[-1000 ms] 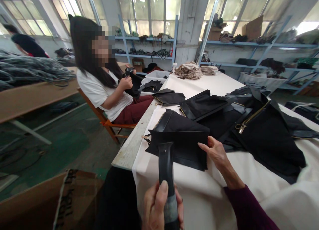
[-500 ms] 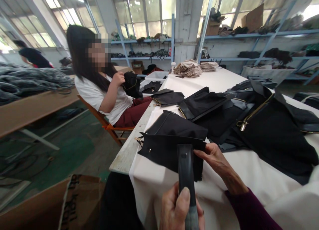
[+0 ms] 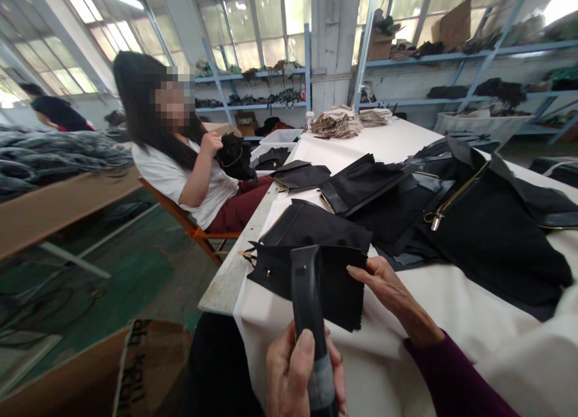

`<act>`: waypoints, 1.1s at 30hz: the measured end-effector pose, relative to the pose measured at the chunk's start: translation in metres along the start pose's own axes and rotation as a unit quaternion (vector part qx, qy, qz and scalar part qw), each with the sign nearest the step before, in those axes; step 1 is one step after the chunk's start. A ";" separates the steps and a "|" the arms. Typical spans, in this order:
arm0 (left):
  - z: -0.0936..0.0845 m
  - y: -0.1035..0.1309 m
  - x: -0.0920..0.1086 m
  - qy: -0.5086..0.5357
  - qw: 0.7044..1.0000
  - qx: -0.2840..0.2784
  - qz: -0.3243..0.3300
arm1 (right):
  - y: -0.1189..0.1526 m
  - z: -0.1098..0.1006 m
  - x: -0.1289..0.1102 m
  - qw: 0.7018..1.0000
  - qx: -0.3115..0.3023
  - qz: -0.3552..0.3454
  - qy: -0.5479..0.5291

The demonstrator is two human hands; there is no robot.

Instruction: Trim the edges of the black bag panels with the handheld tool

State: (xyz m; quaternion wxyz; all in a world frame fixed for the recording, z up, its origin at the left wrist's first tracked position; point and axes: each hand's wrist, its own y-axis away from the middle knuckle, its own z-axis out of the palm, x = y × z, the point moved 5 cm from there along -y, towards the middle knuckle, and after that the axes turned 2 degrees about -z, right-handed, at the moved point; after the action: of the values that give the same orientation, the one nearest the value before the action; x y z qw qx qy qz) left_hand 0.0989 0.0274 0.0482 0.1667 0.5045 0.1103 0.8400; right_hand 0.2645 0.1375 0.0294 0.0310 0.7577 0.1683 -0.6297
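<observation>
My left hand [image 3: 295, 372] is closed around a long black strap-like piece [image 3: 307, 290], smooth and curved, with a small slot near its upper end and a greyer stretch lower down. Its upper end stands in front of a black fabric panel [image 3: 341, 296], which has a frayed right edge and a small metal fitting at the left. Whether the two are joined I cannot tell. My right hand [image 3: 382, 284], in a purple sleeve, pinches that panel's upper right edge between thumb and fingers. Right behind the panel lies another black zippered piece [image 3: 311, 221] on the table.
Black zippered pieces [image 3: 497, 224] are heaped on the cloth-covered table [image 3: 406, 143], with tan stacks [image 3: 336, 123] behind. A seated co-worker [image 3: 180, 158] handles black fabric at the left. A cardboard box [image 3: 153, 369] stands at the lower left.
The strap-like piece and my left hand have moved left across the panel, and its upper end has risen slightly. My right hand keeps its pinch on the panel's edge.
</observation>
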 end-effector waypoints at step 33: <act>-0.056 0.063 -0.004 0.050 0.993 0.087 0.058 | 0.087 0.079 -0.006 0.862 0.151 -0.313 0.370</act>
State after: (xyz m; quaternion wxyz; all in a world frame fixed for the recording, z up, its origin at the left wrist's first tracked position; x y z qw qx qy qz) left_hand 0.0409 -0.0331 0.0411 0.0671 0.4798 0.1616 0.8598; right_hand 0.2146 0.0339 0.0042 -0.3473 0.8377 0.2985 -0.2975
